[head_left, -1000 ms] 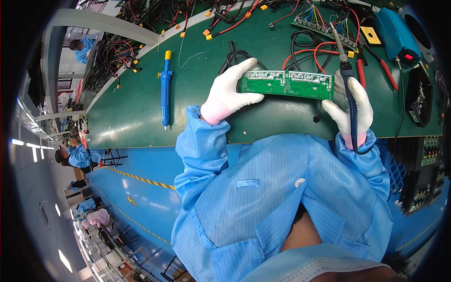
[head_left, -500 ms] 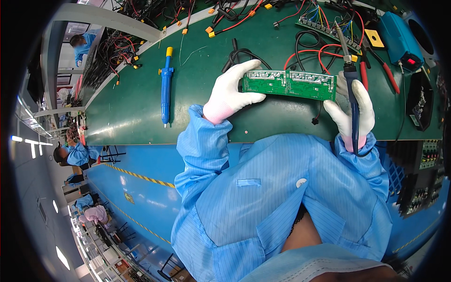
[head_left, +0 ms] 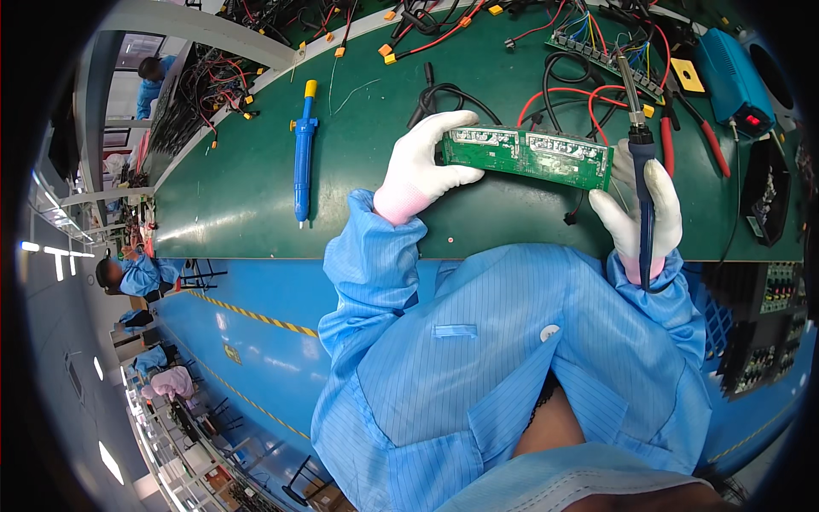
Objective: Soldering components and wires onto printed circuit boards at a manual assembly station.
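Left hand [head_left: 420, 166] at twelve o'clock plus right hand [head_left: 630, 230] at three: two gloved hands. Held board [head_left: 531, 157] plus wired board [head_left: 599, 60], both between one and two: two circuit boards. Around two, one soldering iron [head_left: 645, 175], one soldering station [head_left: 734, 81], one pair of red-handled pliers [head_left: 716, 150]. Near half past ten, one desoldering pump [head_left: 302, 166].

A long, narrow green circuit board [head_left: 529, 155] is spanning the space between the left hand [head_left: 418, 171] and the right hand [head_left: 644, 213], which are holding its two ends. It is slanting slightly, its right end sitting lower in view; two silvery solder patches are lining its upper edge. Beside that end, a dark-blue-handled soldering iron [head_left: 641, 162] is resting in the right hand, its metal shaft pointing away from the person.
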